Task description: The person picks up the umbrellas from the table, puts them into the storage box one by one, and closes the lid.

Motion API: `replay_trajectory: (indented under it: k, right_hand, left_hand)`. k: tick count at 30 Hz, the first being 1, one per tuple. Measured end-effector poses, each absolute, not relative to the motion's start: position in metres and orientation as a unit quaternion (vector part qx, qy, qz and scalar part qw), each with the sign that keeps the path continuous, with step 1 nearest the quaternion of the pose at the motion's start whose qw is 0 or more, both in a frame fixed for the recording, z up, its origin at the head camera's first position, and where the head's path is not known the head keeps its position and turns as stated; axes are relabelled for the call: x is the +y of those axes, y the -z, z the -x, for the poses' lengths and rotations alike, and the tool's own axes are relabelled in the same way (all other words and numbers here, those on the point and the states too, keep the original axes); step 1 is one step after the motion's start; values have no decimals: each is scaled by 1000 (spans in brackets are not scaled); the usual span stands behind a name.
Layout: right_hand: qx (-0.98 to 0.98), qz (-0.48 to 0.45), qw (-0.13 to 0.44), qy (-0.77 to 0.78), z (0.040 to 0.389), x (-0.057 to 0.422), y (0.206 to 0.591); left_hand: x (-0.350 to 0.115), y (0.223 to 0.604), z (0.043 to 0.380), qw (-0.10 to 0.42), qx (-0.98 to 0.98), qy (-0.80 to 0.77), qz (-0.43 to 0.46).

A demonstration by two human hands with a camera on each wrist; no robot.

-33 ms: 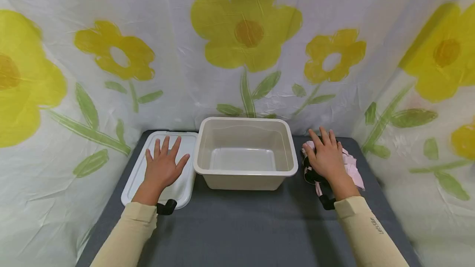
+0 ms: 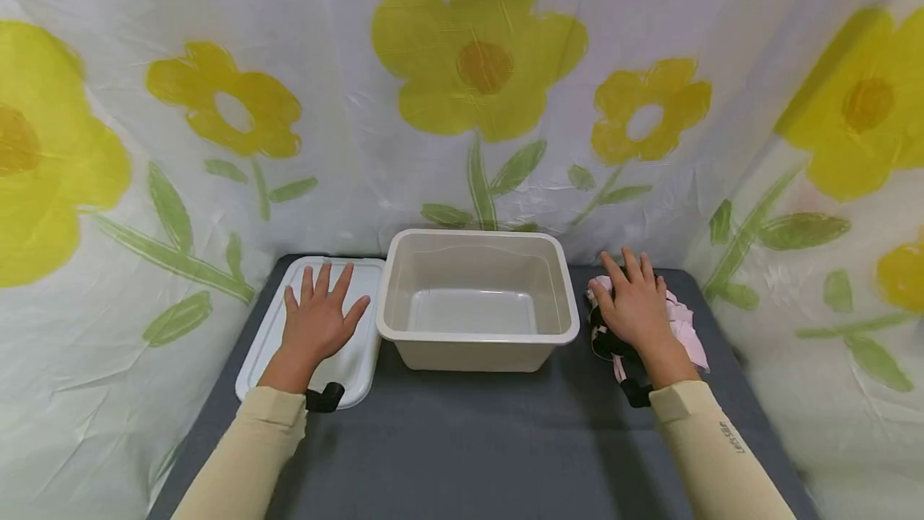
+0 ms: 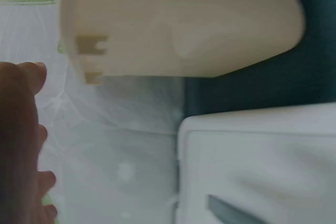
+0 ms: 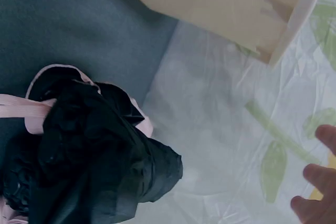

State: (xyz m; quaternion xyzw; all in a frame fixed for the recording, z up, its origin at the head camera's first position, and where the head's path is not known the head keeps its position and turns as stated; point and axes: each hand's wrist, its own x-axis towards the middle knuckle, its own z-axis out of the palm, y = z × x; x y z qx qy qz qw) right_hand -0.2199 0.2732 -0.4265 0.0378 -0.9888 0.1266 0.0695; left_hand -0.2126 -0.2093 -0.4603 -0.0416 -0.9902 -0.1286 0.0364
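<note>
My left hand (image 2: 318, 326) is spread flat over a white plastic lid (image 2: 359, 361), fingers straight and thumb out to the side; nothing is in its grasp. Over on the right, my right hand (image 2: 635, 307) hovers with loosely extended fingers over a crumpled bundle of black and pink fabric (image 4: 100, 156), pink straps and edging showing. It holds nothing, and its fingertips (image 4: 310, 174) appear apart from the cloth in the right wrist view. Between the hands stands a beige plastic tub (image 2: 476, 353), uncovered, with nothing inside.
A dark grey cloth (image 2: 462, 448) covers the table. Behind and at both sides hangs a whitish curtain (image 2: 346, 183) printed with yellow flowers. The tub's left rim sits right beside the lid. Black straps (image 2: 325, 398) circle the wrists.
</note>
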Motion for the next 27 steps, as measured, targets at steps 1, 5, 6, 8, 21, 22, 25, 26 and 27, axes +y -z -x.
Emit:
replay_trajectory:
  k: [1,5,6,8,21,22,25,26,27]
  right_hand:
    - [-989,-37,67,-126,220,273,427]
    - [-990,-37,50,-124,219,274,428]
    - [-990,-37,49,-124,219,274,428]
    - [-991,-37,46,-123,220,276,429]
    - [-993,-16,36,-112,224,291,429]
    - [-993,-15,36,-108,225,293,430]
    - [-994,-15,35,-102,226,296,431]
    - [-994,-14,34,-101,226,297,432]
    - [-994,-13,32,-99,227,298,432]
  left_hand:
    - [-209,459,214,34,-991,126,42]
    - [-208,454,220,16,-991,125,42]
    - [-207,453,221,14,-991,124,42]
    - [-206,451,223,9,-991,123,41]
    - [-193,447,233,7,-992,115,52]
    - [-193,447,233,5,-992,115,52]
    - [-191,448,234,4,-992,117,52]
    - [-190,448,235,4,-992,116,52]
    - [-190,449,235,3,-992,116,51]
